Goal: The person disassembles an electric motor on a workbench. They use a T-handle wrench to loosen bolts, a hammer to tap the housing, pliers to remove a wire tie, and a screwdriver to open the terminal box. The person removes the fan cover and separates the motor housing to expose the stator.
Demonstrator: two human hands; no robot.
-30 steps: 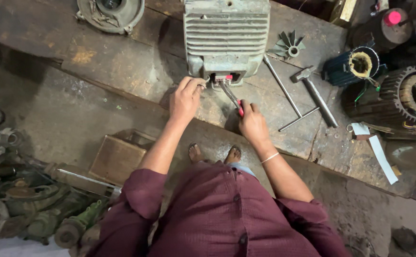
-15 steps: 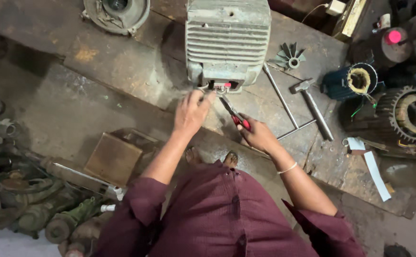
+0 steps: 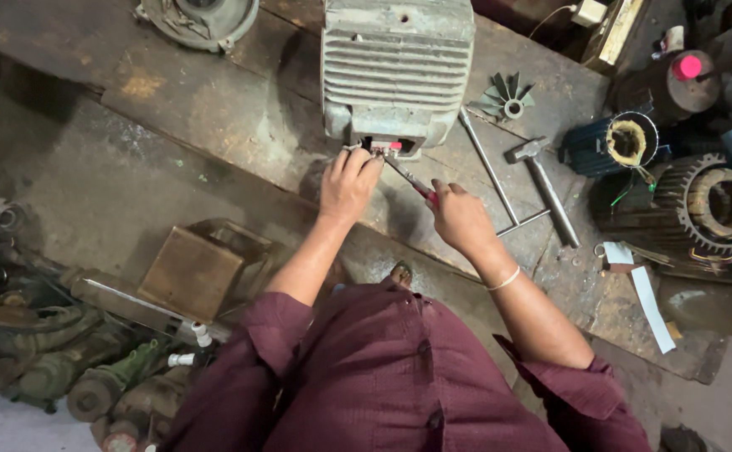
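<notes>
Grey ribbed metal motor housing [image 3: 398, 71] on the far tabletop [image 3: 215, 109]; left hand [image 3: 347, 186], now curled, pinches its terminals, right hand [image 3: 460, 219] has brought red-handled pliers [image 3: 409, 180] closer.

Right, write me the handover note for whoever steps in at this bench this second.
Left hand: fingertips at the open terminal box on the near face of the grey finned motor; whether it pinches anything there cannot be told.
Right hand: gripping red-handled pliers, nose aimed into the same box.
Motor stands on the wooden bench. Hammer and long steel rods lie right of it, fan impeller behind them.
Done: terminal box is open, red parts showing.
Left: work at the terminals is unfinished; hammer and rods lie untouched.
</notes>
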